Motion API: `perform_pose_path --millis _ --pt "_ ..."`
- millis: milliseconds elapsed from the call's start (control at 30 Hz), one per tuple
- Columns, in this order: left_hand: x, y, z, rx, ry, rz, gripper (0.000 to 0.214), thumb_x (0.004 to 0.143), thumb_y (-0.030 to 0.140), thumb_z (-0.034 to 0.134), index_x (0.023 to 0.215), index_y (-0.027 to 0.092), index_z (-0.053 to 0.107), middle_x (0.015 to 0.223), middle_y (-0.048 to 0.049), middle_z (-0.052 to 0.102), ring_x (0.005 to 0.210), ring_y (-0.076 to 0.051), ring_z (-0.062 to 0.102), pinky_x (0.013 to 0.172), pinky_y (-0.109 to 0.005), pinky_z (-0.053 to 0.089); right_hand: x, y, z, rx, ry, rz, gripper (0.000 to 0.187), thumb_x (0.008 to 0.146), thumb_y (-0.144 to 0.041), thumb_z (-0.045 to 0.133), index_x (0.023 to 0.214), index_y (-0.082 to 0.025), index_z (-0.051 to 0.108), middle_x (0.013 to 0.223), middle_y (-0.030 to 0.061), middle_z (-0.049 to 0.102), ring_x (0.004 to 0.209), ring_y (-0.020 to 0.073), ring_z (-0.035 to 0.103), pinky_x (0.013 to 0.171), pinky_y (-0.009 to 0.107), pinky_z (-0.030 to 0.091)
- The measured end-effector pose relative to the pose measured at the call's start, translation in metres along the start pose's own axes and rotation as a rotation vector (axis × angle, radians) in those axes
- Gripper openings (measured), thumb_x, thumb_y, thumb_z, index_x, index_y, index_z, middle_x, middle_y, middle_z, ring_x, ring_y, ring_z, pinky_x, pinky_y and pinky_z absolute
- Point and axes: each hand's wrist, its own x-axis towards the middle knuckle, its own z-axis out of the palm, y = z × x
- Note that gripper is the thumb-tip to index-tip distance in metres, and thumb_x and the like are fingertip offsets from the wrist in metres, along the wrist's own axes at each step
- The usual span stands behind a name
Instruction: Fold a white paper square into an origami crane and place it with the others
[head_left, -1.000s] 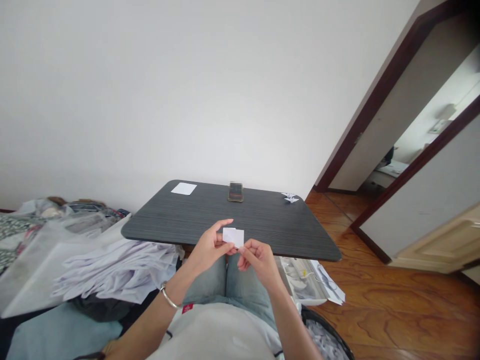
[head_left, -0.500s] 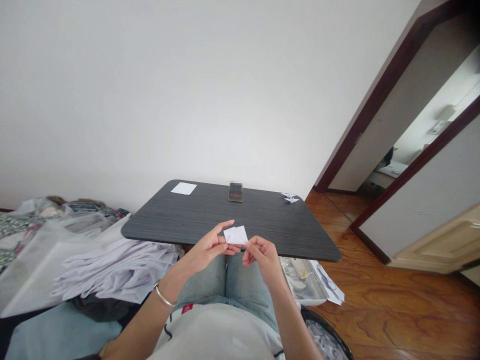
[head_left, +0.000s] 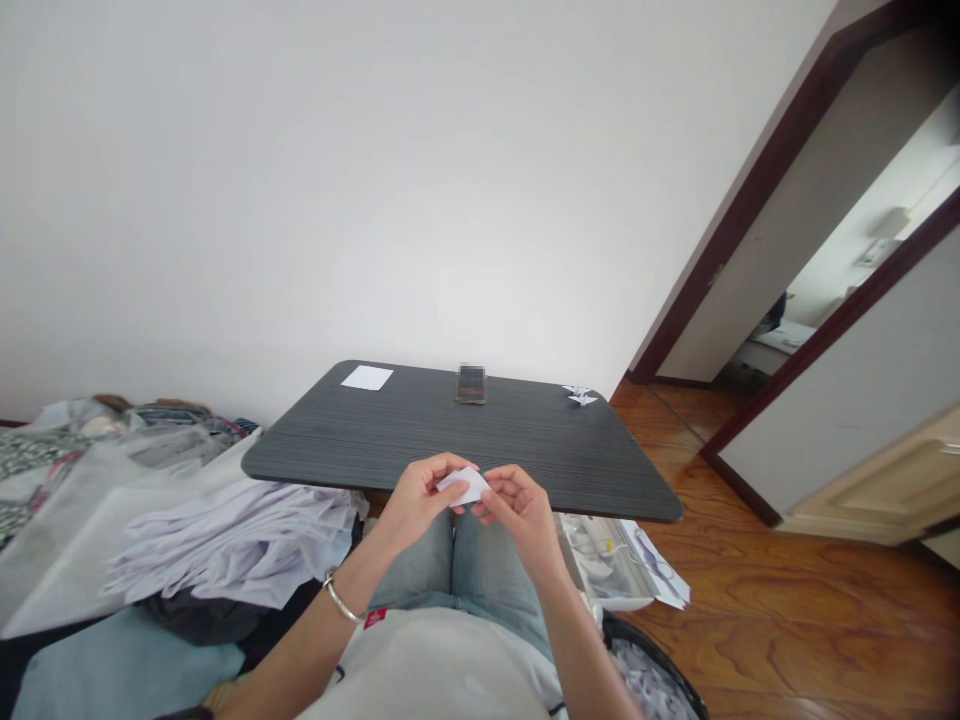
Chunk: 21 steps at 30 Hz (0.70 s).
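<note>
A small folded white paper point(head_left: 466, 486) sits between both my hands, just above the near edge of the dark grey table point(head_left: 375, 440). My left hand point(head_left: 420, 497) pinches its left side with fingers curled over the top. My right hand point(head_left: 517, 508) pinches its right side. Much of the paper is hidden by my fingers. A silver bracelet is on my left wrist.
On the table's far side lie a white sheet point(head_left: 367, 377), a small dark box point(head_left: 471, 383) and a folded white paper figure point(head_left: 581, 395). White bags and clothes point(head_left: 217, 540) pile at the left. Wooden floor and an open doorway point(head_left: 840, 290) are at the right.
The paper went from flat and mostly visible to folded smaller and lower, and both hands closed in around it. My left fingers curled over it.
</note>
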Motion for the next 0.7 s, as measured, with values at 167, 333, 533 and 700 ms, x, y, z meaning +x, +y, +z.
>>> perform_pose_path --millis 167,333,533,700 --pt "-0.0017 0.0019 0.0054 -0.050 -0.015 -0.003 0.025 0.073 0.032 0.065 0.089 0.013 0.065 0.075 -0.0036 0.065 0.061 -0.013 0.058 0.055 -0.023 0.047 -0.0026 -0.0023 0.0054 -0.002 0.065 -0.059 0.020 0.069 -0.034 0.072 0.076 -0.018 0.062 0.061 -0.0005 0.066 0.054 0.0132 0.063 0.052 0.023 0.051" --pt "-0.0015 0.0053 0.0050 -0.109 -0.058 -0.015 0.022 0.073 0.033 0.065 0.082 0.013 0.063 0.066 -0.0017 0.063 0.056 -0.011 0.056 0.055 -0.022 0.045 -0.0013 -0.0012 0.0030 -0.013 0.093 -0.061 0.020 0.067 -0.034 0.073 0.072 -0.018 0.063 0.057 -0.0007 0.066 0.050 0.0130 0.061 0.051 0.024 0.051" --pt "-0.0012 0.0051 0.0029 -0.121 -0.032 -0.085 0.022 0.070 0.034 0.068 0.076 0.013 0.064 0.062 -0.0020 0.064 0.054 -0.013 0.058 0.053 -0.024 0.047 0.0012 0.0049 -0.0004 0.040 0.073 -0.068 0.017 0.066 -0.032 0.074 0.067 -0.018 0.064 0.055 -0.0014 0.065 0.049 0.0125 0.061 0.049 0.023 0.051" --pt "-0.0022 0.0055 0.0023 -0.121 0.006 -0.089 0.018 0.068 0.031 0.068 0.071 0.013 0.066 0.061 -0.0023 0.065 0.055 -0.013 0.059 0.054 -0.024 0.046 0.0013 0.0046 -0.0005 0.060 0.057 -0.092 0.014 0.066 -0.029 0.075 0.067 -0.019 0.065 0.055 -0.0020 0.064 0.049 0.0115 0.061 0.049 0.022 0.051"
